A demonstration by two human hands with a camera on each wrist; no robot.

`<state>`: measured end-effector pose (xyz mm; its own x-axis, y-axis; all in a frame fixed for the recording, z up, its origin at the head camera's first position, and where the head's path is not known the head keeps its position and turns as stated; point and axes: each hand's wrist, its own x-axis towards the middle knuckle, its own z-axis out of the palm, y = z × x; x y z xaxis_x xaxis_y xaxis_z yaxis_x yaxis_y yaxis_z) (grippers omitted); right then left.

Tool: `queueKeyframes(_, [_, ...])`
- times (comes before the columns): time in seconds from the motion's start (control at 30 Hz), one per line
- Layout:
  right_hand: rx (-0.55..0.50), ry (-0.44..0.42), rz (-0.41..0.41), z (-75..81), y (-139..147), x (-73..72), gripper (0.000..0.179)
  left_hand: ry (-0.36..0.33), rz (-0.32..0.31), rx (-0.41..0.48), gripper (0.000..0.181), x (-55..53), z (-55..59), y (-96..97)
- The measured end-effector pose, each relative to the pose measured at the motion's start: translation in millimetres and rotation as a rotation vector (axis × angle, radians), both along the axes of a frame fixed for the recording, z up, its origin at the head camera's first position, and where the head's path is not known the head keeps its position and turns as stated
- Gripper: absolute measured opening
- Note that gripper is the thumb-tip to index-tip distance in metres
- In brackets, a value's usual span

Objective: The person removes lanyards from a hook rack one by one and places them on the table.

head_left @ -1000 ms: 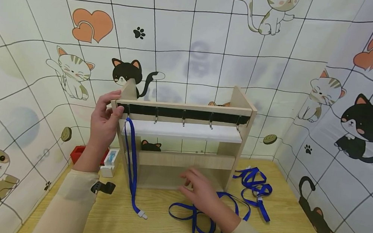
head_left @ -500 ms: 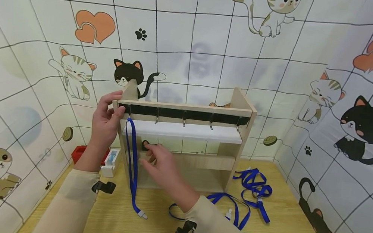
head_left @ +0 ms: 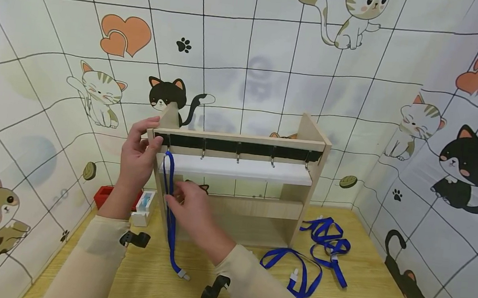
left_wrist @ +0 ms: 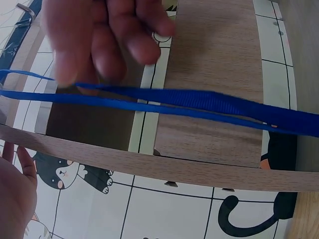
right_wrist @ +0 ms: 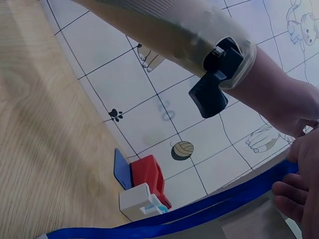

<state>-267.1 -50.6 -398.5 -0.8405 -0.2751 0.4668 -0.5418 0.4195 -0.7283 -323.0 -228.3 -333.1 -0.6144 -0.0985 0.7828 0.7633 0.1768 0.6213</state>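
Note:
A blue lanyard (head_left: 171, 238) hangs from the leftmost hook of a small wooden shelf rack (head_left: 255, 208), its white clip on the table. My left hand (head_left: 137, 161) grips the rack's upper left corner, thumb on the front. My right hand (head_left: 194, 207) is at the hanging lanyard below the white shelf. In the left wrist view, the right thumb and fingers (left_wrist: 107, 64) close around one strand of the lanyard. From the right wrist view, the strap runs down from the right hand (right_wrist: 301, 186).
More blue lanyards (head_left: 296, 269) lie on the wooden table at right, one bunch (head_left: 329, 234) beside the rack. Hooks (head_left: 238, 156) line a black strip. Behind my left forearm stand a red container (head_left: 102, 196) and a white box (head_left: 142, 209).
My right hand has moved left and up from the front of the rack's lower shelf to the hanging lanyard. The left hand has kept its grip on the rack.

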Motion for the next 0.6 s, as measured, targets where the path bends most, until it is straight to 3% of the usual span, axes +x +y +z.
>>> queueKeyframes(0.6, [-0.053,0.093,-0.091,-7.6,-23.3,-10.1,0.007,0.007,-0.011,0.009,0.035,0.0,0.2,0.1])
